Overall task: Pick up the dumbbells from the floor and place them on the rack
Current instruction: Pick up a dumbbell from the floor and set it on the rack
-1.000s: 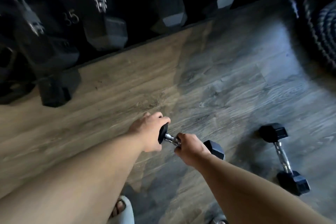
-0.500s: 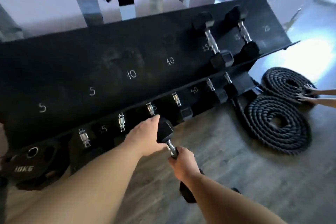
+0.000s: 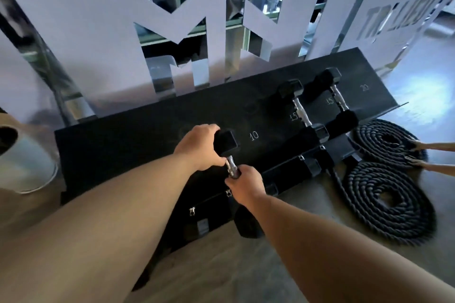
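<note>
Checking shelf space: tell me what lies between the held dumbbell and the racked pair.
In the head view, only bare shelf with a painted "10" separates held dumbbell from racked pair.

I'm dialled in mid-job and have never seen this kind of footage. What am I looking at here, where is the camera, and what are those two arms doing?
There is no machine: the camera sits on a person's head, looking forward and down at their own bare arms. The left hand cups the upper black end of a dumbbell, and the right hand grips its metal handle. They hold it over the sloping top shelf of a black rack, by a white "10" mark. Further right, two dumbbells lie on that shelf near "15" marks. More dumbbells sit on the shelf below, too dark to count. On the wooden floor to the right lie coiled black ropes.
</note>
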Demonstrator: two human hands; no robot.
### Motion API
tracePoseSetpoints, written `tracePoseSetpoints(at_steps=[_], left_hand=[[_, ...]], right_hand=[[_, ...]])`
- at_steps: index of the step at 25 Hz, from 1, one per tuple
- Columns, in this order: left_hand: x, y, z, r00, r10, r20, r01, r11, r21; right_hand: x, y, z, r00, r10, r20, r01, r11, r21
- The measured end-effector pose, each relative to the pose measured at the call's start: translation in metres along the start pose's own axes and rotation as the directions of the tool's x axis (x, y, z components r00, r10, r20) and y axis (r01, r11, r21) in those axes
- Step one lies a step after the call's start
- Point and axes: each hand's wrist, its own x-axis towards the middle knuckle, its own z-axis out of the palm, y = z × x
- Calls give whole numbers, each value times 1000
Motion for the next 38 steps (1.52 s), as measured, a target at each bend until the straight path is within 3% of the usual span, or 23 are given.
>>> tracePoseSetpoints(at_steps=[9, 16, 27, 31, 38], left_hand=[[127, -67, -47, 996, -83, -28, 87, 983, 161], [191, -116, 14, 985, -162, 64, 145, 967, 212], [188, -117, 39, 974, -45, 223, 15, 991, 134], [182, -115, 43, 984, -88, 157, 69, 990, 119], [172, -111, 43, 971, -181, 158, 153, 973, 174]], right_hand=[[140, -93, 36, 985, -69, 160, 63, 997, 44], [209, -63, 79, 976, 48, 214, -53, 999, 14], [193, -22, 82, 972, 139, 191, -163, 980, 116], [198, -20, 84, 974, 116, 192, -141, 982, 124], [185, -12, 76, 976, 71, 206, -76, 997, 14]])
